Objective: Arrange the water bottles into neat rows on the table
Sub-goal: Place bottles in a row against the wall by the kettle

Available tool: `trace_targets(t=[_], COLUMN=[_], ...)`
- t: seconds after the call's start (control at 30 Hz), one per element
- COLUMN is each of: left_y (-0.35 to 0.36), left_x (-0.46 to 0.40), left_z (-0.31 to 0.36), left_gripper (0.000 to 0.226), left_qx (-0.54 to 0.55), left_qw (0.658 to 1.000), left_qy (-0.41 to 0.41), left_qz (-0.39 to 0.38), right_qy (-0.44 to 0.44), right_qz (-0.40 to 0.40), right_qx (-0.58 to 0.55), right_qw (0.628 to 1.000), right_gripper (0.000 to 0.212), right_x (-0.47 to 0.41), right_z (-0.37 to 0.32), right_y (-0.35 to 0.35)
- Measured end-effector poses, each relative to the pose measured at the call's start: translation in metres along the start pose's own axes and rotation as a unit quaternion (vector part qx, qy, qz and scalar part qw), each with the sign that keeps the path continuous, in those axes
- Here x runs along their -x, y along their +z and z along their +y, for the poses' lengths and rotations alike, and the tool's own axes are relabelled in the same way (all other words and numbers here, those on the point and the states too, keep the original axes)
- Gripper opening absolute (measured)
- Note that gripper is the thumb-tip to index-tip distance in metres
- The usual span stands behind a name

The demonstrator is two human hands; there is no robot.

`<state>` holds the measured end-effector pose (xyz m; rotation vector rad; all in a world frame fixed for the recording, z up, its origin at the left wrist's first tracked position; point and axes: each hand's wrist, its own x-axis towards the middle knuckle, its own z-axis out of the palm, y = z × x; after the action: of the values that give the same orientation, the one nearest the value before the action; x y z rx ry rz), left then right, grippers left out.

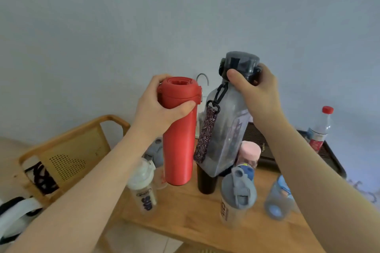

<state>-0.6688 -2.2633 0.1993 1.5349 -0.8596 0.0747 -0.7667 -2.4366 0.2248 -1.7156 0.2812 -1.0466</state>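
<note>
Both bottles are airborne, neither on the desk (185,209) yet. L hand (156,107) has its grip closed around the red bottle (179,139) just under the cap, thumb across the front; body hangs straight down below the grip, long axis near vertical, base well above the wood. R hand (253,92) has its grip closed on the neck/lid of the grey bottle (226,129); its axis is tilted, base swung down and toward the L hand, strap (205,135) dangling off the clip on the side facing the red one. The two bottles are near each other, prob not touching. Key relation: set-down spots lie directly below both grips, but that zone is crowded. Below the red base: a white-lid shaker (144,187). Below the grey base: a black bottle (206,183), a pink-cap bottle (249,154), a grey-lid shaker (236,195); a blue cup (279,199) sits out beyond the R forearm. Free wood looks to be nearer the person, toward the front edge. My read: R needs to level out before lowering, else the grey base clips the black bottle. A clear red-cap bottle (320,127) stands on a dark tray (333,160), well off past the R hand. Chair (67,150) is beyond the L forearm.
</note>
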Motion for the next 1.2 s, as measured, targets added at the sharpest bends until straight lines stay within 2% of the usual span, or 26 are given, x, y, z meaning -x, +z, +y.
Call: trace_targets(t=[0.1, 0.2, 0.4, 0.53, 0.63, 0.73, 0.87, 0.97, 1.1, 1.2], left_y=[-0.032, -0.051, -0.077, -0.094, -0.104, -0.110, -0.115, -0.122, -0.128, -0.131], left_x=[-0.025, -0.047, -0.104, -0.142, -0.166, -0.185, -0.203, -0.211, -0.220, -0.222], left_z=[-0.019, -0.040, -0.088, -0.115, -0.142, -0.180, -0.235, -0.270, -0.308, -0.325], left_gripper=[0.052, 0.051, 0.064, 0.063, 0.060, 0.060, 0.058, 0.059, 0.063, 0.065], left_qx=[-0.001, -0.005, -0.018, -0.051, -0.076, -0.081, -0.064, -0.052, -0.032, -0.016], left_qw=[1.000, 1.000, 0.998, 0.998, 0.997, 0.996, 0.994, 0.988, 0.977, 0.966], left_qy=[-0.003, 0.000, 0.010, 0.007, -0.011, -0.032, -0.062, -0.079, -0.098, -0.112], left_qz=[-0.002, 0.012, 0.060, 0.045, 0.023, -0.004, -0.065, -0.125, -0.186, -0.232], right_qy=[0.036, 0.050, 0.026, 0.017, 0.026, 0.042, 0.068, 0.113, 0.142, 0.176], right_qz=[0.004, -0.008, -0.061, -0.076, -0.075, -0.084, -0.115, -0.152, -0.209, -0.235], right_qx=[-0.031, -0.042, -0.002, -0.008, -0.013, -0.001, 0.099, 0.180, 0.289, 0.333], right_qw=[0.999, 0.998, 0.998, 0.997, 0.997, 0.996, 0.986, 0.965, 0.924, 0.896], right_gripper=[0.036, 0.030, 0.027, 0.020, 0.019, 0.029, 0.041, 0.052, 0.048, 0.052], right_x=[-0.015, -0.033, -0.087, -0.131, -0.156, -0.171, -0.179, -0.179, -0.176, -0.175], right_z=[0.006, 0.014, 0.044, 0.057, 0.069, 0.094, 0.138, 0.175, 0.216, 0.236], right_y=[0.043, 0.075, 0.141, 0.171, 0.193, 0.212, 0.232, 0.249, 0.268, 0.275])
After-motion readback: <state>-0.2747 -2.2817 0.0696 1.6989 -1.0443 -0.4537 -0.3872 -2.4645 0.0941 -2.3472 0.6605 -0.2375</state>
